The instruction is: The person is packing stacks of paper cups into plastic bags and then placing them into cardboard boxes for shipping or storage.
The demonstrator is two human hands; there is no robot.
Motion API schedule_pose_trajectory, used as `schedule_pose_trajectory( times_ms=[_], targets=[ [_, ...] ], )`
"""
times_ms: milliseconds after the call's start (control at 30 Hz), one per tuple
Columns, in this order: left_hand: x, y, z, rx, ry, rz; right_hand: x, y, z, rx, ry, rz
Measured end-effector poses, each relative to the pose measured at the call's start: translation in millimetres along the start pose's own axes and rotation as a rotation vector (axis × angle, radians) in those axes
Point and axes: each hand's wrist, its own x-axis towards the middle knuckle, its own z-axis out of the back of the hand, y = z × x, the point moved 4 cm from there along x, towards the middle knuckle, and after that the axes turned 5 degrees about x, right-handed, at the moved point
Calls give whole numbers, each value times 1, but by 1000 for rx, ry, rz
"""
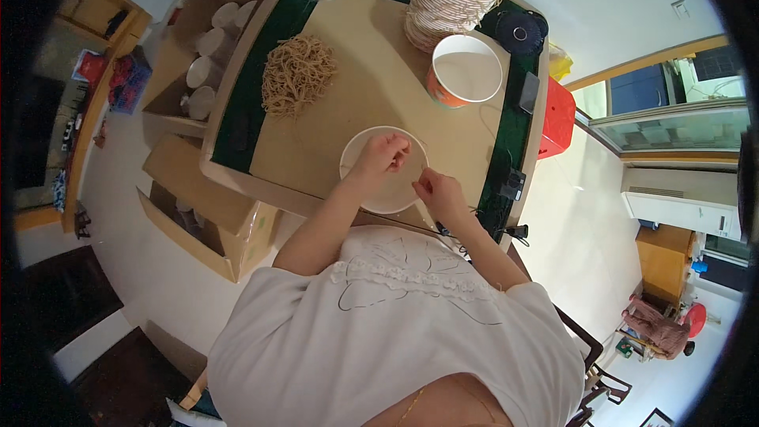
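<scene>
A white-lined paper bucket [402,196] stands at the table's near edge, its opening facing up. My left hand [385,156] is over its opening with the fingers curled closed. At the bucket's right rim my right hand [439,194] is closed in a pinch. Whatever either hand holds is too small to make out, though a thin pale strand shows by the rim near them. A loose pile of tan strings [299,75] lies at the far left of the board. Farther right stands a second bucket [466,71], orange outside and white inside.
A tall stack of orange paper buckets [451,8] rises at the back beside a dark round object [520,32]. Black devices and cables [512,185] lie along the right edge. Cardboard boxes [207,225] with white cups stand left of the table; a red bin [556,120] is right.
</scene>
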Motion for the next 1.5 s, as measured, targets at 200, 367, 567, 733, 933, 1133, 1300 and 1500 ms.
schedule_pose_trajectory(
  times_ms=[200,367,567,733,933,1133,1300,1500],
  targets=[
    [-26,-21,-16,1259,34,-129,-10,-3,6,-37,-97,41],
    [-53,-36,15,1401,-172,-282,-12,-15,7,-25,-36,131],
    [-62,-63,23,1879,-553,-385,-15,-8,3,51,-10,106],
    [-64,-50,-18,1640,-258,-650,-13,-19,7,321,-116,-4],
    [-67,-25,-29,1229,-178,-633,-24,-40,-2,536,-157,42],
    [-78,-15,-16,1283,-188,-624,-24,-30,-38,458,-39,121],
    [-73,-5,-18,1352,-72,-501,-10,-40,-58,581,-54,48],
    [-60,10,-12,1110,-81,-348,-23,-10,0,423,5,59]
  ],
)
